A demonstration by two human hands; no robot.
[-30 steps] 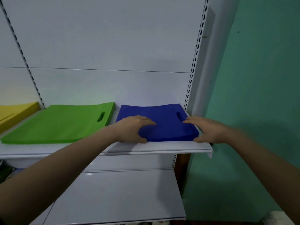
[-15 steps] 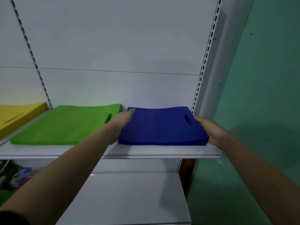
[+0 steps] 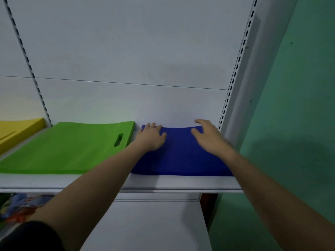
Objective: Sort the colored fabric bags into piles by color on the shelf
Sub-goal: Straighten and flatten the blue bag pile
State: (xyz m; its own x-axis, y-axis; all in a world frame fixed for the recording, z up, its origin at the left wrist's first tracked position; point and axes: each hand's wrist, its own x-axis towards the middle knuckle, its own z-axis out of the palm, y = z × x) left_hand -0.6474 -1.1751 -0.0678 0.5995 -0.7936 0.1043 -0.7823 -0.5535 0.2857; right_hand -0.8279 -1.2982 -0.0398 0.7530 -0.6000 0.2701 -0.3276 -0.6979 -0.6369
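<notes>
Risk, as a judgement: the blue pile [image 3: 181,156] consists of soft fabric bags stacked loose; a sideways push from either palm could shear the upper bags off the lower ones, or drive the pile against the green pile [image 3: 68,147] just beside it; the two would then overlap at the narrow gap between them. A push toward the back panel could buckle the far edge, which already shows a slight bow; a pull toward the front could carry the pile over the lip of the shelf [image 3: 163,183].

Position: the blue pile lies flat at the right end of the shelf, near the slotted upright [image 3: 233,75]; the yellow pile [image 3: 16,129] lies at the far left. The left hand [image 3: 151,137] rests on the pile's far left corner, fingers spread and flat; the right hand [image 3: 208,136] sits over the far right part, fingers straight and splayed; neither hand pinches or grips anything; whether the right palm touches the fabric cannot be told.
</notes>
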